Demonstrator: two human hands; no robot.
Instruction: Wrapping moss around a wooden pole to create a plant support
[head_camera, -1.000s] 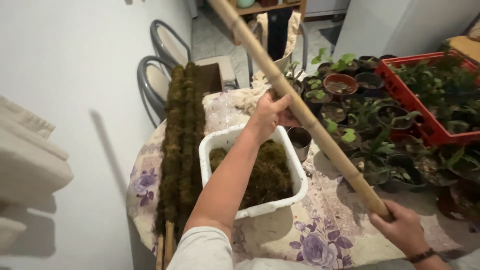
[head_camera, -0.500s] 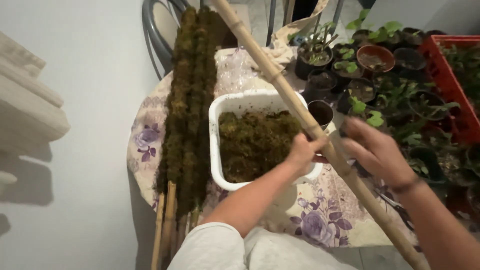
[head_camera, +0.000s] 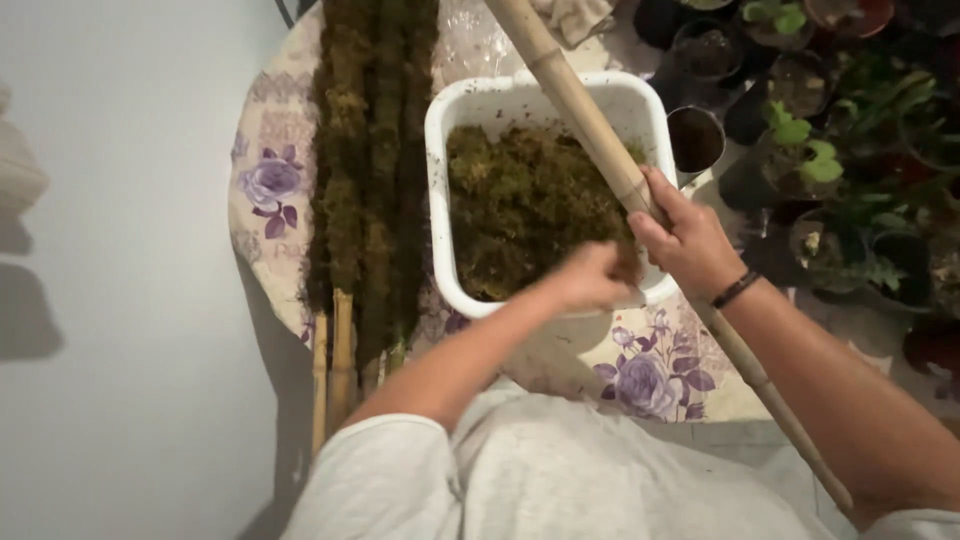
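A long bamboo pole (head_camera: 575, 100) slants from the top centre down to the lower right, crossing a white rectangular tub (head_camera: 480, 100) filled with brown-green moss (head_camera: 520, 200). My right hand (head_camera: 685, 240) grips the pole where it passes over the tub's near right corner. My left hand (head_camera: 590, 275) is blurred, fingers closed, reaching into the moss at the tub's near edge, next to the pole. Whether it holds moss is unclear.
Several moss-covered poles (head_camera: 375, 170) lie side by side to the left of the tub, bare bamboo ends toward me. The round table has a floral cloth (head_camera: 265, 185). Many small potted plants (head_camera: 810, 160) crowd the right. A pale wall is at left.
The view has tilted down toward the tub. My right hand moved up the pole and now grips it over the tub. My left hand let go of the pole and went into the moss.
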